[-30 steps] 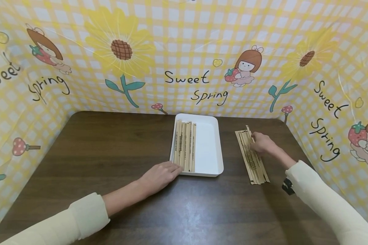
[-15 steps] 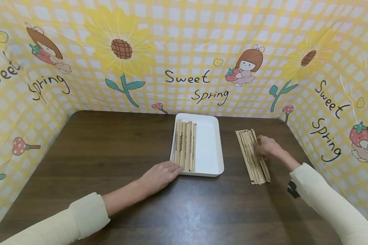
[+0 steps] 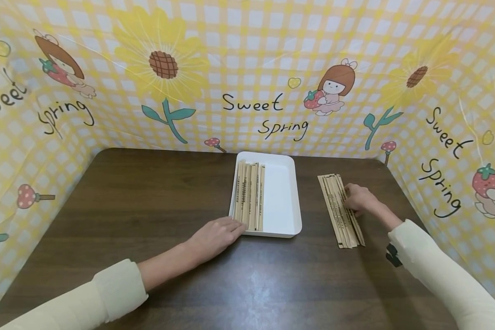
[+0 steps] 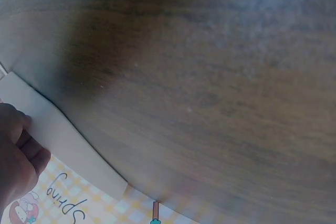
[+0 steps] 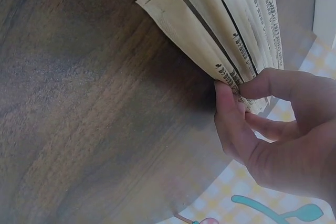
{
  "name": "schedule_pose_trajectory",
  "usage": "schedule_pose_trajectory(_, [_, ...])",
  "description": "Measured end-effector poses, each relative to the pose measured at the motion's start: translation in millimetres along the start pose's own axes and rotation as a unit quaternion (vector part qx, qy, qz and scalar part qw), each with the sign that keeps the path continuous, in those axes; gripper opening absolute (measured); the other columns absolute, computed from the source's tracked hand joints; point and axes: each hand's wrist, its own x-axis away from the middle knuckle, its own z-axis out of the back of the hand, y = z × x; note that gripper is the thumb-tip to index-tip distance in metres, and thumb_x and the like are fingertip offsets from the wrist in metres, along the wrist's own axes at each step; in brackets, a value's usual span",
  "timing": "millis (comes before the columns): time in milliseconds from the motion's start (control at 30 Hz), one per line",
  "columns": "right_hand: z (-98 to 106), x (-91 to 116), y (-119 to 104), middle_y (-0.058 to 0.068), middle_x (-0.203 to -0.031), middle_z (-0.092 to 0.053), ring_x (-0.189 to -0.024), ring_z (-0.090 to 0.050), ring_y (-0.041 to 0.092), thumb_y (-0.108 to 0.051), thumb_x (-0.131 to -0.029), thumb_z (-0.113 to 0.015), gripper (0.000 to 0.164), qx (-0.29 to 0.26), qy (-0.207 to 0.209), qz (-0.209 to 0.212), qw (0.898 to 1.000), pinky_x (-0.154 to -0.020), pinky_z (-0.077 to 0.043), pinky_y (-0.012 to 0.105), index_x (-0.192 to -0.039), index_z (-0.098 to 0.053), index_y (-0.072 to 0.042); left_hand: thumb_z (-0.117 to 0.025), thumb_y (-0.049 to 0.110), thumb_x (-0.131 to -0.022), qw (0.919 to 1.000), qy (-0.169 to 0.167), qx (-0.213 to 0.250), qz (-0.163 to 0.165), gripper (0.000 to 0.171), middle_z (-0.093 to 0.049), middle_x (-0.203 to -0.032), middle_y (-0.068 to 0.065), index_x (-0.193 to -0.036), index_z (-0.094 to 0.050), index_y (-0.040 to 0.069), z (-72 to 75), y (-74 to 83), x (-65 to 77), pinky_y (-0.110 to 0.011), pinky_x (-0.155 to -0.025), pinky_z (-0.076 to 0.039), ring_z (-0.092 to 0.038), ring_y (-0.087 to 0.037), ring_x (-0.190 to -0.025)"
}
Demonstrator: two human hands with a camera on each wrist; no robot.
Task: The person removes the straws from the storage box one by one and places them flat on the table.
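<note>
In the head view, my left hand [image 3: 216,237] holds the near left corner of the white tray [image 3: 283,197]. The left wrist view shows its bent fingers [image 4: 32,153] at the tray's wall [image 4: 68,139]. Several long, slim brown paper packets, like wrapped chopsticks [image 3: 249,197], lie side by side in the tray's left half. My right hand [image 3: 360,199] is at a slanted row of more wrapped chopsticks [image 3: 336,211] on the table. Seen from the right wrist, its thumb and forefinger pinch the outermost wrapped chopsticks packet [image 5: 191,35] by its long edge.
The dark wood table [image 3: 148,192] carries the tray and the row. Yellow checked cloth walls [image 3: 247,55] stand close along the back and both sides. A black device [image 3: 393,255] is strapped at my right wrist.
My right hand has shifted slightly right along the row. One packet that stuck out at the top now lies in line with the others. The left hand and tray stay put.
</note>
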Motion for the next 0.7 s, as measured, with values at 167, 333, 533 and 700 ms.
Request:
schedule_pose_trajectory(167, [0.7,-0.1,1.1,0.033,-0.104,-0.053,-0.062,-0.061,0.024,-0.001,-0.086,-0.053,0.066,0.002,-0.009,0.0,1.0,-0.053,-0.058,0.035,-0.145,-0.028,0.016,-0.068,-0.005,-0.086,1.0,0.0,0.002,0.0,0.028,-0.072,-0.107,-0.01,-0.114,-0.069,-0.002,1.2,0.3,-0.1,-0.035,-0.093,-0.053,-0.068,-0.021,-0.1])
schedule_pose_trajectory(333, [1.6,-0.7,2.4,0.039,-0.116,-0.051,-0.065,-0.062,0.024,-0.003,-0.087,-0.056,0.068,-0.002,-0.018,0.0,1.0,-0.055,-0.059,0.035,-0.146,-0.026,0.016,-0.067,-0.005,-0.086,1.0,-0.001,0.002,0.0,0.028,-0.071,-0.107,-0.011,-0.113,-0.068,-0.003,0.9,0.5,-0.2,-0.035,-0.093,-0.053,-0.067,-0.021,-0.099])
schedule_pose_trajectory(533, [4.0,1.2,2.1,0.043,-0.124,-0.048,-0.074,-0.065,0.028,-0.009,-0.091,-0.058,0.065,-0.002,-0.009,-0.003,1.0,-0.058,-0.059,0.035,-0.144,-0.03,0.016,-0.068,-0.005,-0.085,1.0,-0.002,0.002,-0.002,0.029,-0.071,-0.107,-0.011,-0.113,-0.069,-0.003,0.5,0.4,-0.4,-0.035,-0.092,-0.054,-0.068,-0.022,-0.098])
schedule_pose_trajectory(700, [7.4,3.7,-2.8,0.042,-0.126,-0.049,-0.066,-0.064,0.026,-0.012,-0.092,-0.055,0.062,0.007,0.007,-0.001,1.0,-0.055,-0.056,0.036,-0.143,-0.033,0.015,-0.069,-0.005,-0.086,1.0,-0.006,0.001,0.001,0.029,-0.072,-0.107,-0.01,-0.114,-0.069,-0.002,1.2,0.5,-0.4,-0.034,-0.091,-0.054,-0.068,-0.021,-0.099])
